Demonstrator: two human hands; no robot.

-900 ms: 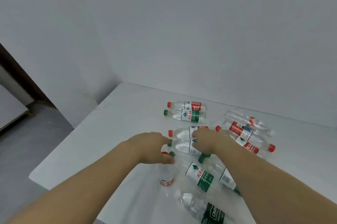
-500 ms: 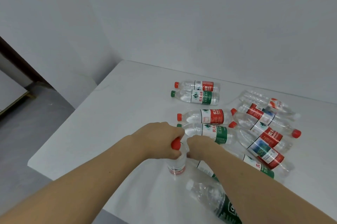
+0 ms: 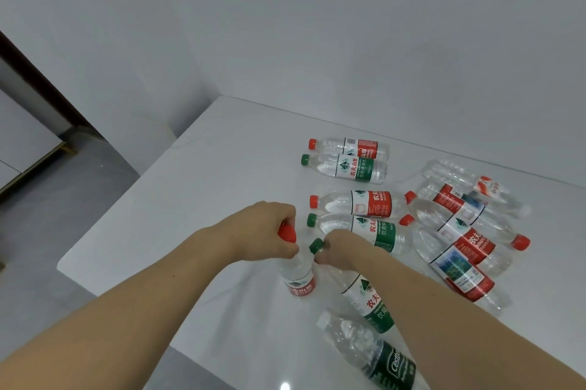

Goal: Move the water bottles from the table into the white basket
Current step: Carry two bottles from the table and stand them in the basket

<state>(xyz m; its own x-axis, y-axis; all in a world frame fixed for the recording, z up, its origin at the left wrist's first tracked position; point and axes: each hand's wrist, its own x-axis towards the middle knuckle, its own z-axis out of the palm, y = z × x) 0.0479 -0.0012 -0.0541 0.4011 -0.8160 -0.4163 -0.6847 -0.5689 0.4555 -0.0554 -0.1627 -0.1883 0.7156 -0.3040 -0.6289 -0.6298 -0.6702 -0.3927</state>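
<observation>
Red-capped bottle (image 3: 297, 275) gripped at the neck by left hand (image 3: 266, 232), green-capped bottle (image 3: 364, 297) gripped by right hand (image 3: 341, 250), roughly ten more bottles laid on the white table (image 3: 190, 199).

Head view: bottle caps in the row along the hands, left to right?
Red cap in the left hand → green cap at the right hand → red cap of a lying bottle → red cap at far right.

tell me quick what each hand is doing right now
Left hand: closed on red-cap bottle.
Right hand: closed on green-cap bottle.
</observation>
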